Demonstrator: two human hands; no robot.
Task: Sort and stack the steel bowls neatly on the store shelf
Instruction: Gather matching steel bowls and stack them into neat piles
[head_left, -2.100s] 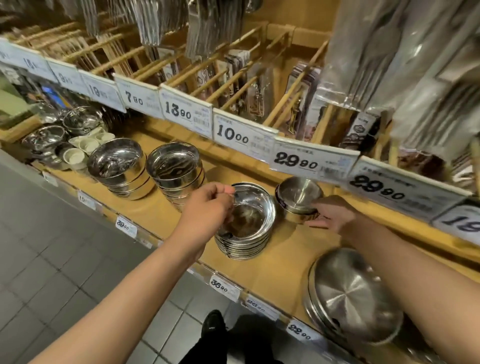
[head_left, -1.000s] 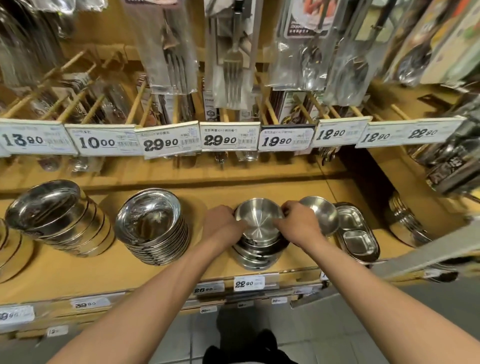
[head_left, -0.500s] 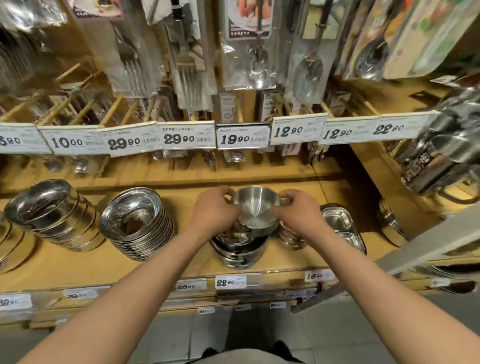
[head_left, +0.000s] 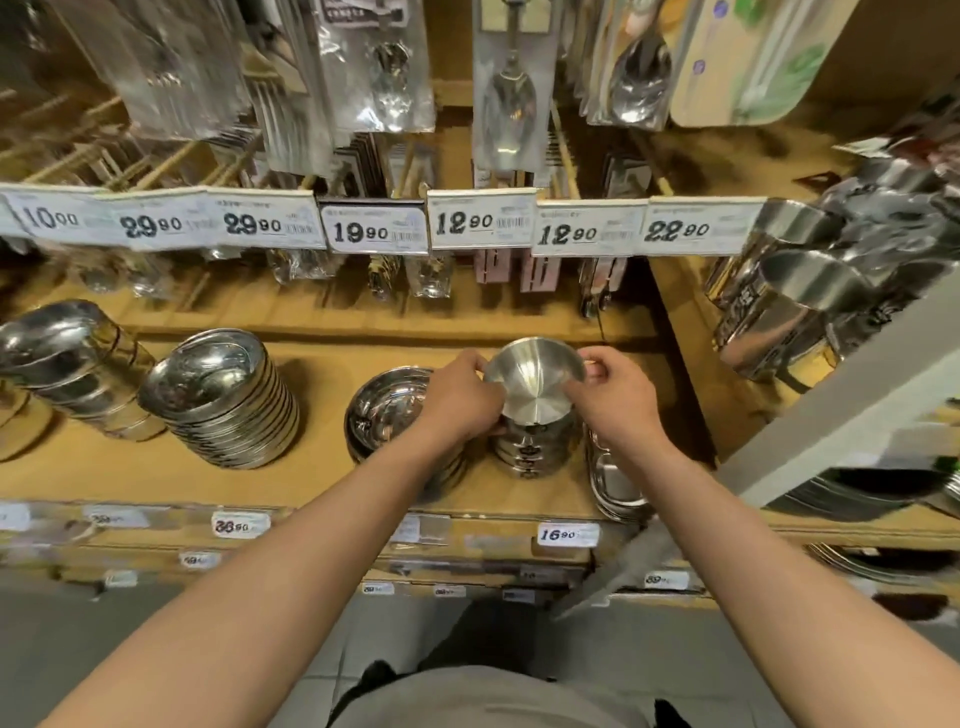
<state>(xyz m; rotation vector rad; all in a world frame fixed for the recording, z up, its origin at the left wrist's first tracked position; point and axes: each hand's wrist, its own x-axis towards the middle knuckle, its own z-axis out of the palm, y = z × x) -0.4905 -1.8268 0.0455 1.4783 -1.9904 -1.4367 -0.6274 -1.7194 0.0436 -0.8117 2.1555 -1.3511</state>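
- Since the frame half a second earlier, we have carried the small steel bowl (head_left: 535, 382) rightward off the wide bowl stack (head_left: 392, 410) and now hold it over the narrow stack of matching bowls (head_left: 530, 449); both hands kept their hold throughout.
- Left hand (head_left: 460, 400): fingers curl round the bowl's left rim and wall, pinching it.
- Small steel bowl: tilted, mouth turned toward us, its flat base visible inside; it sits just above the narrow stack, whether touching the top one we cannot tell.
- Right hand (head_left: 610, 397): thumb and fingers pinch the right rim.
- To seat it well, we judge that we should level the rim, centre it over the stack, lower it until it nests, and release both sides together so that the column does not tip.
- Containers, left to right on the wooden shelf (head_left: 311, 483): a leaning stack of deep bowls (head_left: 72, 364); a tilted stack of shallow bowls (head_left: 223, 400); the wide bowl stack, its top one empty; the narrow stack; divided steel trays (head_left: 613, 483), nested and empty on top.
- Steel cups (head_left: 789, 306) lie piled at far right.
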